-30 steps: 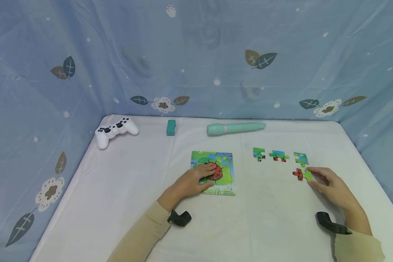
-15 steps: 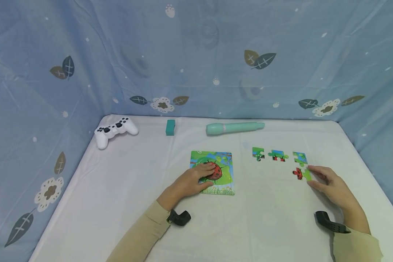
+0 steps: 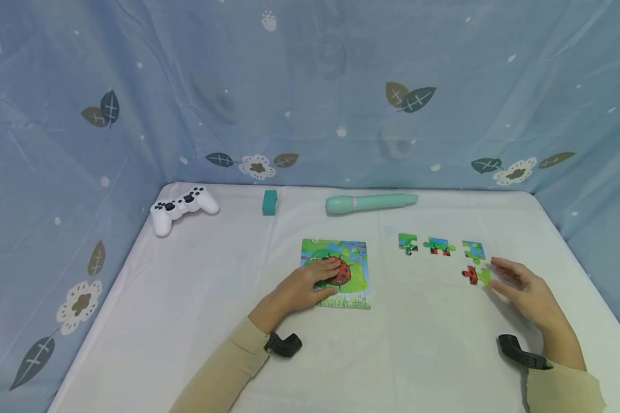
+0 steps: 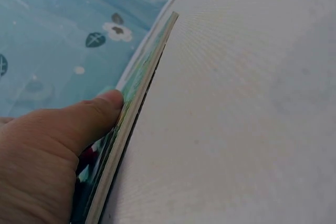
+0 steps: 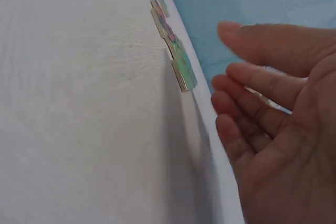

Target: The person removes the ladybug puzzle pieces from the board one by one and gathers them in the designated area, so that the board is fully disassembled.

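Note:
My left hand rests on a square ladybug puzzle, its fingers lying across the picture. In the left wrist view the thumb lies on top along the board's edge. The right hand is just right of a red and green puzzle piece, with thumb and fingers apart and nothing between them. In the right wrist view a gap shows between that hand and the piece. Behind it lie a green and blue piece, a piece with red and a left-hand piece.
Along the back of the white table lie a white game controller, a small teal block and a long mint-green wand-like object. A blue patterned cloth hangs behind and at both sides.
My right hand has let go of the red and green piece and drawn slightly to the right, its fingers spreading. The left hand stays where it was on the puzzle.

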Available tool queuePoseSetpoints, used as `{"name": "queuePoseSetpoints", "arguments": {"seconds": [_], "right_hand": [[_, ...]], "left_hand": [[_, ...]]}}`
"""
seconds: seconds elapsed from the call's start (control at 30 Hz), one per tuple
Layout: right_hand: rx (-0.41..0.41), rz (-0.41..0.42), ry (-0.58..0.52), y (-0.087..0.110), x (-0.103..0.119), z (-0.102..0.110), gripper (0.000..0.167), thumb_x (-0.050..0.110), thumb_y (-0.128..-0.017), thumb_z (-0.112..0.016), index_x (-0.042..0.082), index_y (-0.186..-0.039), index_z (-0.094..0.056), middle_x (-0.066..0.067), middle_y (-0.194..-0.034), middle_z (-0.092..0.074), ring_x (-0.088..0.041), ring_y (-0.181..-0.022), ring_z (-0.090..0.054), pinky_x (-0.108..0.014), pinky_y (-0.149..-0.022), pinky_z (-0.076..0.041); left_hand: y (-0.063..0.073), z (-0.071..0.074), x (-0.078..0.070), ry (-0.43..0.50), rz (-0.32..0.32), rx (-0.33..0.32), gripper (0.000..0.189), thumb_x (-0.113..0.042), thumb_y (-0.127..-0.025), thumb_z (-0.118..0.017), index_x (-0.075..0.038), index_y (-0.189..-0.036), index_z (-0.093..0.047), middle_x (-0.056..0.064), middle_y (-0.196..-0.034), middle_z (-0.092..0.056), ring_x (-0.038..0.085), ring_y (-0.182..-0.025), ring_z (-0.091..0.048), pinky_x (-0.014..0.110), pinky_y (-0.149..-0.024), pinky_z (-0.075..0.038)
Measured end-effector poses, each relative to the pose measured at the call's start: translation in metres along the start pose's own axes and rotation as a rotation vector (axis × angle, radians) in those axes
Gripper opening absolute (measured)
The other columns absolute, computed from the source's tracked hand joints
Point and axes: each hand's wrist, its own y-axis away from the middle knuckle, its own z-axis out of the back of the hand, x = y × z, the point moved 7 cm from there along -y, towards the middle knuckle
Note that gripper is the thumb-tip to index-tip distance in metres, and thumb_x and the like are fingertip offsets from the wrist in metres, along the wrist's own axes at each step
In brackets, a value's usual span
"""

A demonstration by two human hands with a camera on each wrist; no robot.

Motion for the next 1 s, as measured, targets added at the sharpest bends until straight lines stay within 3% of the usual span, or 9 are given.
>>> {"name": "queuePoseSetpoints", "arguments": {"seconds": [0.07, 0.17, 0.23, 0.4, 0.53, 0.6, 0.73, 0.83, 1.0], "right_hand": [[-0.006, 0.013, -0.004, 0.0, 0.007, 0.001, 0.06, 0.03, -0.092, -0.062, 0.01, -0.144, -0.04, 0.008, -0.139, -0.045, 0.029, -0.101, -0.027, 0.007, -0.077, -0.026], [0.001, 0.076, -0.027, -0.002, 0.025, -0.002, 0.057, 0.024, -0.092, -0.063, 0.004, -0.141, -0.042, 0.013, -0.131, -0.047, 0.029, -0.103, -0.028, 0.008, -0.081, -0.026], [0.015, 0.124, -0.031, -0.004, 0.04, -0.007, 0.055, 0.02, -0.091, -0.065, 0.0, -0.138, -0.044, 0.008, -0.129, -0.05, 0.028, -0.104, -0.029, 0.008, -0.083, -0.028], [0.081, 0.213, -0.013, -0.013, 0.078, -0.032, 0.051, 0.017, -0.088, -0.068, 0.003, -0.134, -0.049, -0.021, -0.13, -0.053, 0.024, -0.106, -0.035, 0.005, -0.084, -0.032], [0.136, 0.309, -0.039, -0.016, 0.107, -0.059, 0.049, 0.013, -0.087, -0.069, 0.002, -0.131, -0.052, -0.017, -0.128, -0.057, 0.008, -0.111, -0.048, 0.001, -0.09, -0.035], [0.175, 0.357, -0.044, -0.017, 0.121, -0.074, 0.048, 0.012, -0.086, -0.07, 0.0, -0.13, -0.053, -0.016, -0.127, -0.058, -0.005, -0.113, -0.054, -0.005, -0.094, -0.039], [0.276, 0.406, -0.034, -0.018, 0.147, -0.105, 0.048, 0.017, -0.087, -0.07, 0.001, -0.129, -0.054, -0.014, -0.128, -0.058, -0.028, -0.116, -0.056, -0.032, -0.099, -0.048], [0.343, 0.419, -0.053, -0.021, 0.165, -0.124, 0.051, 0.019, -0.087, -0.07, 0.001, -0.131, -0.052, -0.013, -0.131, -0.056, -0.031, -0.118, -0.054, -0.046, -0.099, -0.046], [0.431, 0.469, -0.077, -0.025, 0.191, -0.15, 0.056, 0.018, -0.087, -0.069, -0.003, -0.134, -0.048, -0.017, -0.133, -0.054, -0.032, -0.122, -0.052, -0.046, -0.101, -0.045]], "left_hand": [[0.0, -0.001, 0.0, 0.001, 0.002, 0.005, 0.049, -0.03, -0.09, -0.065, -0.002, -0.129, -0.058, 0.009, -0.139, -0.052, 0.024, -0.134, -0.044, 0.039, -0.111, -0.038], [0.0, -0.003, 0.002, 0.013, 0.01, 0.008, 0.05, -0.031, -0.09, -0.065, -0.002, -0.13, -0.057, 0.009, -0.141, -0.05, 0.025, -0.135, -0.042, 0.04, -0.11, -0.039], [0.0, -0.003, 0.002, 0.026, 0.023, 0.012, 0.051, -0.032, -0.09, -0.065, -0.003, -0.131, -0.056, 0.009, -0.143, -0.048, 0.025, -0.136, -0.04, 0.04, -0.11, -0.039], [0.001, 0.0, 0.005, 0.046, 0.058, 0.0, 0.056, -0.034, -0.088, -0.066, -0.004, -0.134, -0.053, 0.009, -0.145, -0.046, 0.026, -0.136, -0.04, 0.042, -0.11, -0.039], [0.002, 0.004, 0.009, 0.024, 0.073, -0.024, 0.059, -0.035, -0.088, -0.067, -0.004, -0.135, -0.052, 0.009, -0.145, -0.047, 0.027, -0.135, -0.041, 0.041, -0.11, -0.039], [0.003, 0.006, 0.011, 0.017, 0.082, -0.033, 0.06, -0.036, -0.087, -0.067, -0.004, -0.136, -0.052, 0.009, -0.145, -0.046, 0.027, -0.135, -0.042, 0.04, -0.11, -0.04], [0.008, 0.01, 0.016, 0.032, 0.105, -0.049, 0.062, -0.035, -0.086, -0.069, -0.003, -0.136, -0.051, 0.009, -0.145, -0.046, 0.027, -0.135, -0.042, 0.04, -0.109, -0.04], [0.012, 0.01, 0.018, 0.029, 0.122, -0.04, 0.064, -0.036, -0.086, -0.069, -0.003, -0.137, -0.05, 0.009, -0.146, -0.045, 0.029, -0.136, -0.04, 0.041, -0.111, -0.038], [0.015, 0.009, 0.018, 0.017, 0.141, -0.012, 0.065, -0.039, -0.087, -0.067, -0.004, -0.138, -0.049, 0.009, -0.147, -0.044, 0.03, -0.138, -0.037, 0.041, -0.115, -0.032]]}}
